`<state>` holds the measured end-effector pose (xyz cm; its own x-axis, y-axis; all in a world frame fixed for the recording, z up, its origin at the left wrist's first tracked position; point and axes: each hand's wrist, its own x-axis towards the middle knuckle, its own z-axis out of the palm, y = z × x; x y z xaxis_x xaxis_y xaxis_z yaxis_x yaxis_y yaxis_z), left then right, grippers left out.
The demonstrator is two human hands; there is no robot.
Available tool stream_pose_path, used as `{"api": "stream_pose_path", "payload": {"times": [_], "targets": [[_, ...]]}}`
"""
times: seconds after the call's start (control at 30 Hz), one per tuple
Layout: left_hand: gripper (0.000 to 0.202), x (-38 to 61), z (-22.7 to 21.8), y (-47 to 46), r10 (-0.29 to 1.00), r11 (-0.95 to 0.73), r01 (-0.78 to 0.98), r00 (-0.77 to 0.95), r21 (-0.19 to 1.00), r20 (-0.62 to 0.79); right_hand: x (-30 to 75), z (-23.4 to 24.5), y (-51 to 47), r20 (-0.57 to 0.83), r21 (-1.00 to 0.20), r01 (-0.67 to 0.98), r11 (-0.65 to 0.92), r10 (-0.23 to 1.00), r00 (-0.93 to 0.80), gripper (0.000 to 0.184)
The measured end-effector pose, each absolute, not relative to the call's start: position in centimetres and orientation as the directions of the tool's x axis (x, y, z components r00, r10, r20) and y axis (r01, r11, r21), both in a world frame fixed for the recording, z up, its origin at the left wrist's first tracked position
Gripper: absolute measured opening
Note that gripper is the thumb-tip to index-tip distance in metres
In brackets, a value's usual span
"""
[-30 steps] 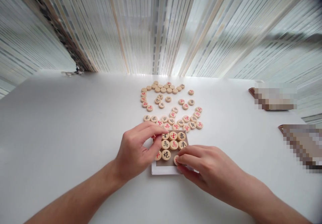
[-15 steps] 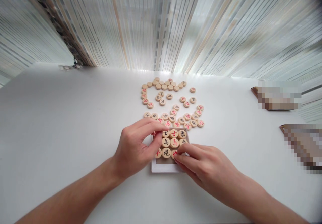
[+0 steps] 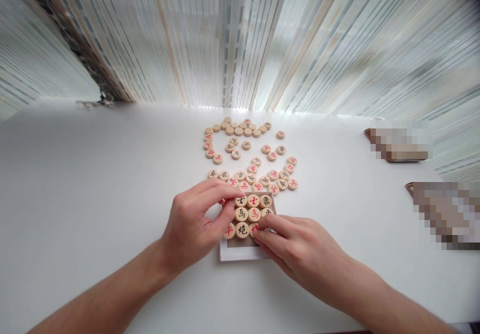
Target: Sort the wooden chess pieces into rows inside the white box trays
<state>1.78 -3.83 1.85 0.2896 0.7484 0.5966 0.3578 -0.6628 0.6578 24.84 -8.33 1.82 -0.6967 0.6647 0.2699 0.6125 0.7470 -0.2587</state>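
- Inside the box [image 3: 245, 254], you have three rows of round pieces, marks up: the back and middle rows show black and red marks, and the nearest row shows a red-marked one at the left, a black piece [image 3: 242, 230] beside it, then the red piece [image 3: 253, 230] at your fingertips.
- A strip of brown floor shows between that nearest row and the box's front wall, so the layer looks unfinished there. Your hands cover both sides, so you cannot tell from here whether every row runs full width.
- Outside, many loose pieces [image 3: 239, 131] lie on the table [image 3: 112, 199] beyond the box, some blank side up at the far end, others marked in red or black; by the look of it, more are out than in.
- Your right hand [image 3: 296, 239] comes in from the right, palm down and over the box's right wall, thumb and forefinger drawn together and apparently pinching the red piece by its right edge.
- Your left hand [image 3: 197, 219] arches over the box's left wall, forefinger reaching to the back rim and thumb curled below it with a gap between; whether they grip anything, I cannot tell.
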Motion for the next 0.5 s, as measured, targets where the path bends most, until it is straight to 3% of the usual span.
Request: {"api": "stream_pose_path", "payload": {"times": [0.2,0.5], "targets": [[0.022,1.7,2.0,-3.8,0.748,-0.663,0.372,0.294,0.65,0.595,24.8,2.1,-8.4,0.295,-0.263,0.608,0.749,0.662,-0.689,0.029],[0.019,1.0,2.0,-3.4,0.763,-0.64,0.451,0.281,0.622,0.582,26.8,3.8,-6.3,0.458,-0.497,0.591,0.635,0.771,-0.442,0.017]]}}
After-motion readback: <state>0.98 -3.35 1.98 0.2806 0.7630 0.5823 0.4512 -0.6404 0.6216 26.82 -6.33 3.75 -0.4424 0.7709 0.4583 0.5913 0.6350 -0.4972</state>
